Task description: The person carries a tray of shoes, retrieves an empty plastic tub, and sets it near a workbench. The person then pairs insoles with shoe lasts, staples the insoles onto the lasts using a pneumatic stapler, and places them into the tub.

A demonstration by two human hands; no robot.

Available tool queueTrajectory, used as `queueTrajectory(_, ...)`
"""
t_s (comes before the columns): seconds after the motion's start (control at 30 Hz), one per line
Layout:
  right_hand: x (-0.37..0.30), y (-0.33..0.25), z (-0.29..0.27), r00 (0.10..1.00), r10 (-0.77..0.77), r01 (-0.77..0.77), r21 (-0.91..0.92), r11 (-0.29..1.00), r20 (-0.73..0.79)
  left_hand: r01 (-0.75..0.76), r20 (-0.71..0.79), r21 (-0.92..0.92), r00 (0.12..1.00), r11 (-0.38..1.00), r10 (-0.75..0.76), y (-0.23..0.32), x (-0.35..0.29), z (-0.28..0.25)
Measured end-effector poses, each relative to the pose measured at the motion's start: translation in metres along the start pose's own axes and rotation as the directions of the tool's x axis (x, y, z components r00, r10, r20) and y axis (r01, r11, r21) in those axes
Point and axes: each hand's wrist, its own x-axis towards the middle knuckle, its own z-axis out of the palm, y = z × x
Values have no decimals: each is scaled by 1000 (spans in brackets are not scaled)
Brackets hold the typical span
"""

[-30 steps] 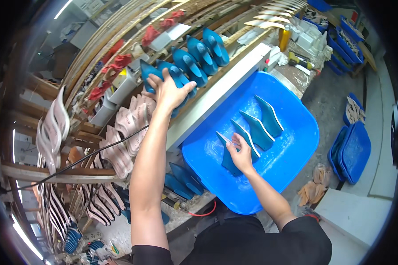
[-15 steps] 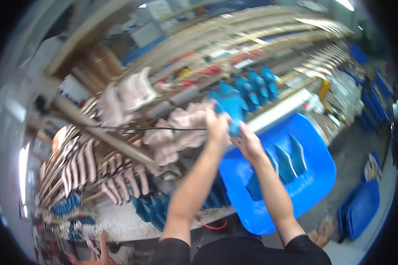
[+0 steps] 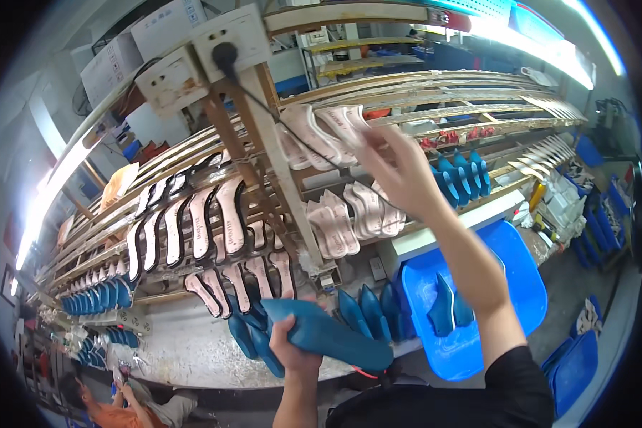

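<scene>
My left hand [image 3: 296, 346] is closed around a blue shoe last [image 3: 346, 341], held tilted low in front of me above the front edge of the bench. Raised toward the rack, my right hand [image 3: 399, 167] is blurred, its fingers stretched out beside pale pink insoles [image 3: 310, 135] on the upper shelf. Whether the fingertips touch an insole cannot be made out. More pink insoles [image 3: 367, 210] stand in a row just below that hand. Several blue lasts [image 3: 367, 314] stand on the bench behind the held one.
A blue tub [image 3: 453, 357] holding blue pieces is at right, partly behind my right forearm. Black-edged pink insoles [image 3: 201, 221] line the left rack. A wooden post [image 3: 246, 135] and hanging black cable [image 3: 264, 107] cross the middle. Another person [image 3: 114, 406] sits at lower left.
My hands were together at a blue piece by the rack. The left is now low and nearer me with a blue last; the right has risen toward the upper insoles. The view has shifted.
</scene>
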Motion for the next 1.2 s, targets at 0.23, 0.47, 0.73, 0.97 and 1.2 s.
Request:
queueTrajectory(0.23, 126, 11, 97, 716, 508, -260, -493, 830, 478, 53, -75, -262, 994, 964, -75, 59, -11, -165)
queueTrajectory(0.47, 117, -10, 89, 990, 100, -36, -512, 858, 98, 134, -43, -279, 987, 951, -152, 93, -2, -216)
queueTrajectory(0.73, -201, -16, 80, 920, 286, -337, 169, 926, 268, 137, -44, -198, 988, 971, -148, 81, 30, -223)
queueTrajectory(0.97, -369, -16, 232, 492, 476, -466, -241, 851, 729, 227, 61, -243, 974, 943, -218, 54, 16, -228)
queueTrajectory(1.2, -400, 13, 248, 700, 215, -210, -92, 973, 680, 65, 11, 79, 998, 995, -66, 50, 2, -226)
